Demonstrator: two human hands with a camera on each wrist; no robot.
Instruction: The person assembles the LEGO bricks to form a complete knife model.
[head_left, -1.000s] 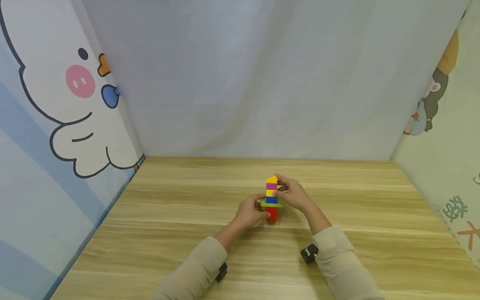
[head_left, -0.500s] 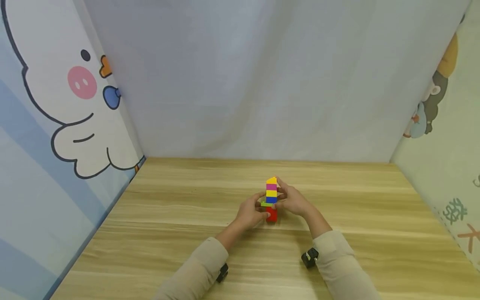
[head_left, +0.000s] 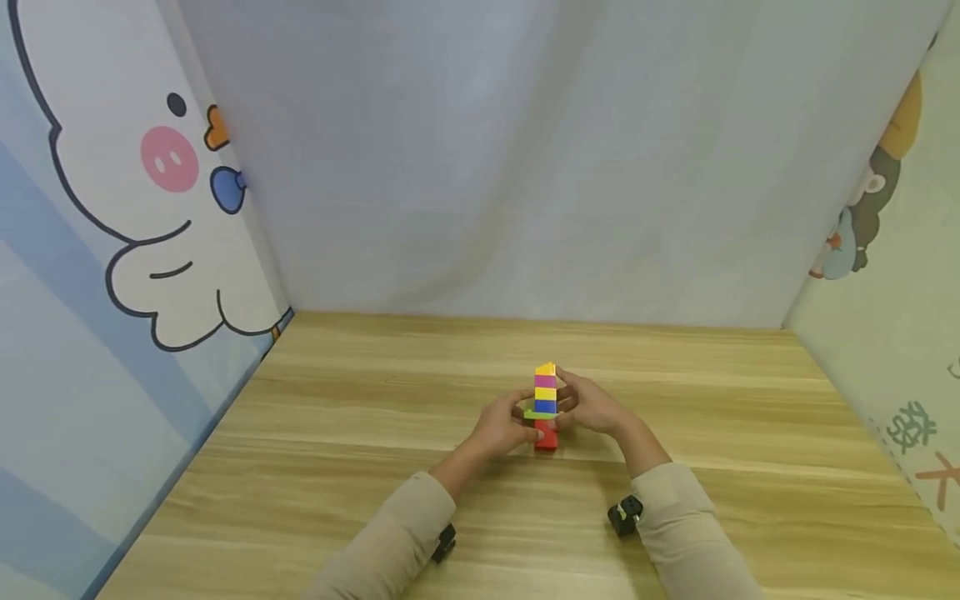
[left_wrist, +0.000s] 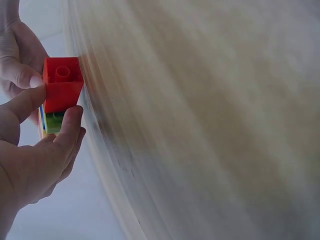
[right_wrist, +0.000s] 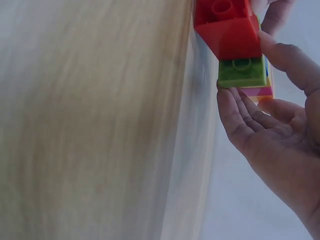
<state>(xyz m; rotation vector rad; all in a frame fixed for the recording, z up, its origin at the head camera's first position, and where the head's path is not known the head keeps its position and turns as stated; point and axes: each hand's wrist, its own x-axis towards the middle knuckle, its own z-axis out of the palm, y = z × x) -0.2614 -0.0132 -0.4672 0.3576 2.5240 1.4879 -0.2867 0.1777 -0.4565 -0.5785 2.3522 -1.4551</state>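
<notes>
A small tower of toy building bricks (head_left: 545, 406) stands between both hands over the table. From the bottom it shows a red brick (left_wrist: 62, 97), a wider green plate (right_wrist: 242, 75), then blue, yellow and purple bricks, topped by a yellow sloped piece (head_left: 545, 369). My left hand (head_left: 498, 425) grips the red brick from the left, thumb on its near side and fingers behind. On the right side, my right hand (head_left: 596, 406) holds the tower, its thumb at the red brick just under the plate and its fingers behind the upper bricks. The wrist views look into the red brick's hollow underside.
Under the hands lies a wood-grain table (head_left: 360, 400). A pale grey curtain (head_left: 480, 167) hangs behind it, with cartoon-printed walls at both sides. A small black camera sits at each wrist, one by the right sleeve (head_left: 686, 517).
My right hand has slid down the tower, its thumb going from the yellow brick to the level of the green plate and red brick. The left hand keeps its grip on the red brick.
</notes>
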